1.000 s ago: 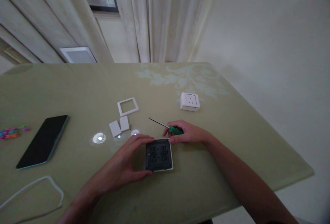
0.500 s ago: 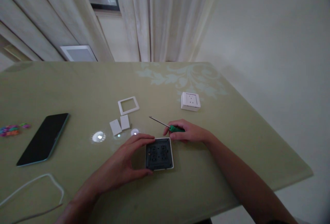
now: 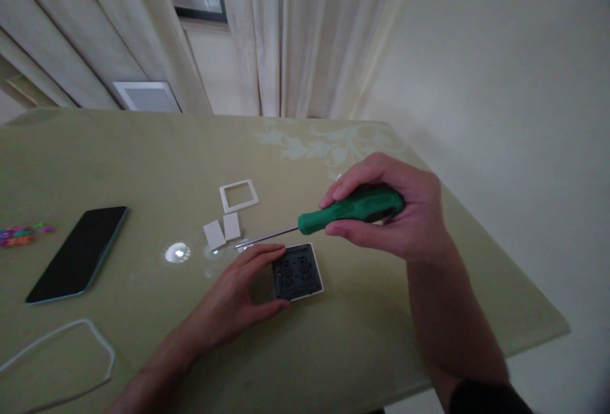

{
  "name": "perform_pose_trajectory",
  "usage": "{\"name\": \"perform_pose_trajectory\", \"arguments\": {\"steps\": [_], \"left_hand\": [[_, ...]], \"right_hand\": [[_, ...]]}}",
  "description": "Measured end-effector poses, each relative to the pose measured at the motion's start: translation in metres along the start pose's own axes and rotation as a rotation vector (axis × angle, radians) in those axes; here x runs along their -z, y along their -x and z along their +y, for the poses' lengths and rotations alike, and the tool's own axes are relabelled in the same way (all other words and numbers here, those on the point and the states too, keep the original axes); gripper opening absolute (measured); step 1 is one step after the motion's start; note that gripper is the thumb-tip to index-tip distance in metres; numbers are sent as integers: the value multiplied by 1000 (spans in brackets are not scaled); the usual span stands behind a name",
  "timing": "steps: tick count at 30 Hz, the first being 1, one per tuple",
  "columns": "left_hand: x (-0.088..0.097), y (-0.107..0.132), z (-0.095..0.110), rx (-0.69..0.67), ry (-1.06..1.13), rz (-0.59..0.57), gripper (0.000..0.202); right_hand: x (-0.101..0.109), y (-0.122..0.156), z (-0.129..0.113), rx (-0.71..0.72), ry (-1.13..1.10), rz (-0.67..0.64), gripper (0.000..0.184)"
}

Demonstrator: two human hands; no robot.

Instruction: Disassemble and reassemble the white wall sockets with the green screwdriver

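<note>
My left hand (image 3: 250, 280) grips a square socket panel (image 3: 298, 272) by its left side, thumb at the near edge and fingers at the far edge. The panel shows its dark inner face inside a white rim. Raised above the table, my right hand (image 3: 395, 204) is closed around the green handle of a screwdriver (image 3: 350, 209). Its thin metal shaft points left, and the tip is near two small white plates, above the table. Beyond the panel lie a white rectangular frame (image 3: 239, 196) and the white plates (image 3: 223, 230).
A dark tablet-like device (image 3: 79, 255) lies on the left of the table (image 3: 171, 160). Small colourful pieces (image 3: 21, 235) are at the far left, and a white cable (image 3: 90, 325) curves at the near left. A wall (image 3: 515, 147) borders the table's right side.
My right hand has lifted the screwdriver up and toward the camera, and now covers most of the white socket box behind. My left hand still holds the panel, which is slightly turned.
</note>
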State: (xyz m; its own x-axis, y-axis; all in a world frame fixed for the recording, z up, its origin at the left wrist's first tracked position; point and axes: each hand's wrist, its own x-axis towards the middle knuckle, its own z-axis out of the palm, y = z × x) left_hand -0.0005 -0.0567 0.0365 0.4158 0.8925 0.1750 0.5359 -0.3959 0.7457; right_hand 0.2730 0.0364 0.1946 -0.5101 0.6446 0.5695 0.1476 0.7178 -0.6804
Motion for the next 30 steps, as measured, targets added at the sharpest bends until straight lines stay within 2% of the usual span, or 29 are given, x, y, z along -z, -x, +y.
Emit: {"name": "perform_pose_trajectory", "arguments": {"steps": [2,7,16,26,30], "left_hand": [[-1,-1,-1,0,16,1,77],[-2,-1,-2,16,79,-3,72],[-1,-1,0,36,94,-14,74],[1,-2,5,35,98,-40,72],[1,-2,4,33,104,-27,72]], "right_hand": [[-7,-1,-2,45,-12,48,25],[-16,1,3,54,168,-146,19],[-20,-4,10,50,194,-255,25],[-28,-5,13,28,199,-291,24],[-28,-2,9,63,228,-308,26]]}}
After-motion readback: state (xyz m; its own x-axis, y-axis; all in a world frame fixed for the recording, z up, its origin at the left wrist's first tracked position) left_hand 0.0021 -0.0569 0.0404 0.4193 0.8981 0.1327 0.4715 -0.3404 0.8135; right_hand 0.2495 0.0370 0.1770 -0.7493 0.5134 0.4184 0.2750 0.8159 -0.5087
